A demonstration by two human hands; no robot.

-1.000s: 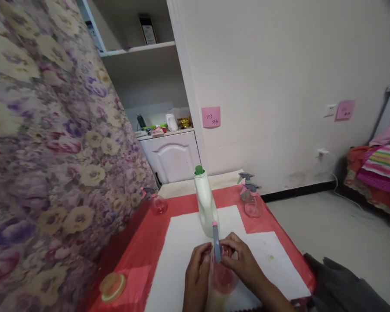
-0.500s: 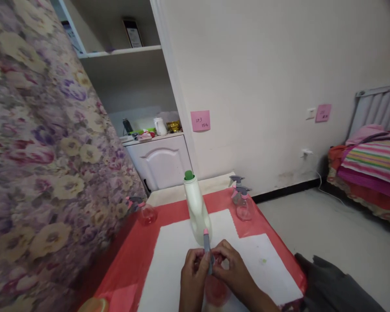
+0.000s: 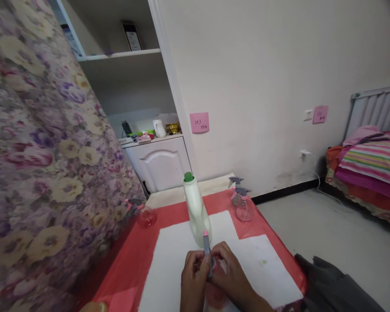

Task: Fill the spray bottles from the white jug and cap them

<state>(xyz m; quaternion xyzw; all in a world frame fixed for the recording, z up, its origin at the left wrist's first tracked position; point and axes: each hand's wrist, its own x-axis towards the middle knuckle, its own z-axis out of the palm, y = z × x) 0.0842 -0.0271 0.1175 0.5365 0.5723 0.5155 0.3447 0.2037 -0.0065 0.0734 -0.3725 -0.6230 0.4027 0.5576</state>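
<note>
A spray bottle (image 3: 216, 294) with a grey and pink spray head (image 3: 206, 248) stands at the bottom middle. My left hand (image 3: 195, 273) is closed round the left side of the spray head, thumb on its grey top. On the other side my right hand (image 3: 229, 268) has its fingers pinched at the neck below the head; the exact contact is partly hidden. Just beyond them is a tall pale green bottle (image 3: 196, 208) with a green piece (image 3: 188, 177) in its open mouth.
White sheets (image 3: 169, 251) cover part of the red tabletop (image 3: 117, 260). One spray bottle (image 3: 146, 216) stands at the left, others (image 3: 244, 210) at the back right. A round object (image 3: 94, 307) is at the lower left edge. Dark cloth (image 3: 334, 281) lies at the right.
The fingers of my right hand have shifted slightly at the neck of the spray bottle. The view has moved a little; the other objects stand as before.
</note>
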